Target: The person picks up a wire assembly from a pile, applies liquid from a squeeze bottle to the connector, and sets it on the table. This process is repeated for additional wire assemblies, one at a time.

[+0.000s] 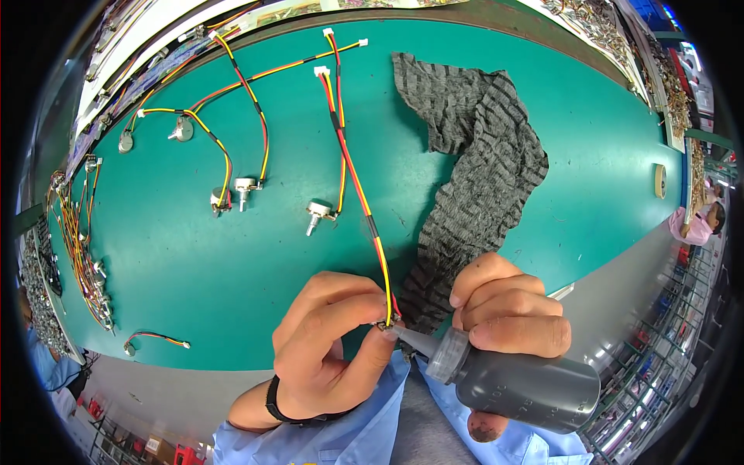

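Observation:
Between the thumb and fingers of my left hand (329,337) is a potentiometer, mostly hidden by the fingertips. Its red, yellow and black wire lead (363,194) runs up and away across the green mat to a white connector (322,70). My right hand (508,310) is wrapped round a dark squeeze bottle (531,389), tilted so that its tapered nozzle points left. The nozzle tip meets or nearly meets the wire end of the potentiometer at my left fingertips. A grey striped cloth (484,155) lies crumpled just beyond my right hand.
More wired potentiometers (246,186) lie on the green mat (581,194), ahead and to the left. A bundle of them (81,256) sits along the left edge. A tape roll (660,180) stands at the right. Trays of small metal parts (593,35) line the far side. Other people (701,221) are nearby.

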A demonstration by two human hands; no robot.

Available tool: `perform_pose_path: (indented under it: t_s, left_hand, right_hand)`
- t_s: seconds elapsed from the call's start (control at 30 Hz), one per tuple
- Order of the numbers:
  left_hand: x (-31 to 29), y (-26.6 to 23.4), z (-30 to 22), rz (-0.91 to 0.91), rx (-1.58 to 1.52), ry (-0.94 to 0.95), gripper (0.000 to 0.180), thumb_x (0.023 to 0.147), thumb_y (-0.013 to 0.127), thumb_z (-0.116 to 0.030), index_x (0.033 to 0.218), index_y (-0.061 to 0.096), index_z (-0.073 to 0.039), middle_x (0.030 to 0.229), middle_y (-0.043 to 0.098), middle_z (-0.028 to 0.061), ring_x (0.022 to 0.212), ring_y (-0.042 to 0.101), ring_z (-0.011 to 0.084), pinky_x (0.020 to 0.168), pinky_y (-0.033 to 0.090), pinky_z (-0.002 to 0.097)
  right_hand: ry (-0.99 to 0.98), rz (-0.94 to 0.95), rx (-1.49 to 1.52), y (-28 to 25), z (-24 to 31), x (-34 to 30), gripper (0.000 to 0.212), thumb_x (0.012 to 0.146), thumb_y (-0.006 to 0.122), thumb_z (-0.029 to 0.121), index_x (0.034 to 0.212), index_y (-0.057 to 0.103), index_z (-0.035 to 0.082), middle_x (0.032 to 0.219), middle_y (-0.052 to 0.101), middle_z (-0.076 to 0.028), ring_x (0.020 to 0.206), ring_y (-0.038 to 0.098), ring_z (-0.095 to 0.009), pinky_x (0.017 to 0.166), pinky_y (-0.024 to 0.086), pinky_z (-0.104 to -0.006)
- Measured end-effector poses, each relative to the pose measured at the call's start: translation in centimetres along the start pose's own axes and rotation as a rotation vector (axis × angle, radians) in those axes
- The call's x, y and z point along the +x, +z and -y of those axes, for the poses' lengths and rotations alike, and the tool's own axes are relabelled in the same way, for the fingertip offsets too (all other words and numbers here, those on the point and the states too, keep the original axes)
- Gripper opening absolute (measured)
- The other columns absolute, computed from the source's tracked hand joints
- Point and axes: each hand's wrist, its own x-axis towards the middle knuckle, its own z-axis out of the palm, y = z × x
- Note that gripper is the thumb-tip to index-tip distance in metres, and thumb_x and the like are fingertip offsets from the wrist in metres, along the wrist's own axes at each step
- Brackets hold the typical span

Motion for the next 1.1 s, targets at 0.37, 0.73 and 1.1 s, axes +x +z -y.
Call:
perform_pose_path:
  t_s: [0.37,0.73,1.1]
  left_hand:
    - [0.01,0.04,0.04,0.003,0.008,0.0,0.031,0.072,0.067,0.011,0.101,0.061,0.004,0.096,0.063,0.0197,0.075,0.063,0.024,0.062,0.052,0.0301]
    - [-0.12,0.01,-0.15,-0.008,-0.008,-0.023,0.03,0.072,0.068,0.011,0.101,0.061,0.005,0.095,0.064,0.0201,0.076,0.062,0.0239,0.062,0.051,0.0298]
    - [-0.02,0.16,0.16,-0.013,-0.016,0.023,0.03,0.072,0.069,0.01,0.101,0.061,0.005,0.094,0.064,0.0206,0.075,0.062,0.024,0.062,0.05,0.0293]
  right_hand:
    - [0.011,0.073,-0.033,-0.47,-0.03,0.11,0.075,0.068,0.079,0.063,0.097,0.053,-0.002,0.064,0.052,-0.007,0.052,0.052,-0.019,0.055,0.049,-0.0365]
    - [0.0,0.038,-0.038,-0.34,-0.05,-0.11,0.074,0.07,0.077,0.063,0.096,0.053,-0.002,0.063,0.052,-0.007,0.051,0.052,-0.018,0.054,0.049,-0.0357]
    - [0.019,0.048,-0.046,-0.62,0.13,0.13,0.073,0.071,0.077,0.062,0.097,0.053,-0.002,0.064,0.052,-0.007,0.051,0.051,-0.018,0.054,0.049,-0.0364]
